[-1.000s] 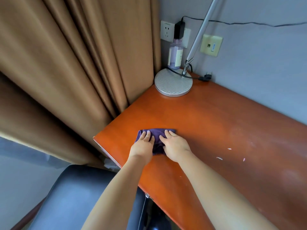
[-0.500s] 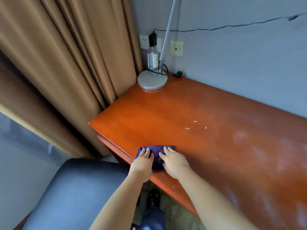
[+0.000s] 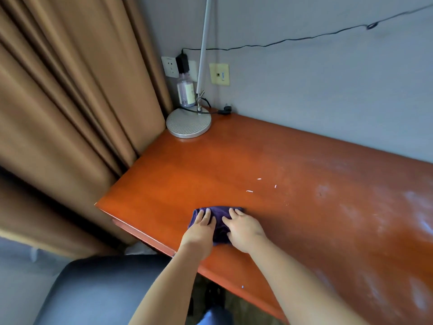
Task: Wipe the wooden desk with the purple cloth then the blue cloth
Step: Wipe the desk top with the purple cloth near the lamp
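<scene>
Head view: the purple cloth (image 3: 219, 221) lies bunched on the wooden desk (image 3: 293, 174) near its front edge, toward the left end. The left hand (image 3: 199, 233) and the right hand (image 3: 244, 229) lie side by side on it, fingers straight and pressing down flat. A few white scraps (image 3: 249, 191) lie further back. A lamp base (image 3: 188, 123) and a bottle (image 3: 185, 92) stand in the far corner beside brown curtains (image 3: 70, 109).

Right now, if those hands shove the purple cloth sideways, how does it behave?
Purple cloth is bunched and creased under the left hand and right hand, so likely floppy. It probably glides on the glossy wooden desk, and likely folds if pushed from one edge.
</scene>
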The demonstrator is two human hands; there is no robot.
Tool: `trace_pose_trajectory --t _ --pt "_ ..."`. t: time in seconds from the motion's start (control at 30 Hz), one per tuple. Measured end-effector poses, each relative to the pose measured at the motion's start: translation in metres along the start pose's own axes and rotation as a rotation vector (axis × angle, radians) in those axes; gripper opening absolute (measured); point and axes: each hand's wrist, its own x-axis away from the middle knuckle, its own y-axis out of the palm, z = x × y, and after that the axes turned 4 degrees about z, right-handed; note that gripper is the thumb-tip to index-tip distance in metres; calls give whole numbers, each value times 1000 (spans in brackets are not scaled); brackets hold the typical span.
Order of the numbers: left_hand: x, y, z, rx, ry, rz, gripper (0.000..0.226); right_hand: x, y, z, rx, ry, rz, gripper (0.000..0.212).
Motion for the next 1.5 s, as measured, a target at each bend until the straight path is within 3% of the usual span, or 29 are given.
trace_pose_trajectory --t 0.33,0.5,0.8,1.17,1.5 --pt "-104 -39 -48 -98 206 0 67 -82 -38 9 57 158 -48 48" --pt "-113 -40 -55 -205 273 -3 63 -85 -39 11 16 177 -32 50" --pt "-52 -18 -34 -174 221 -12 62 -23 -18 -5 -16 165 -45 52" --pt "47 10 21 -205 293 -64 64 93 12 -22 -10 184 -68 49" --pt "74 15 39 -206 352 -65 54 131 33 -28 -5 226 -54 50"
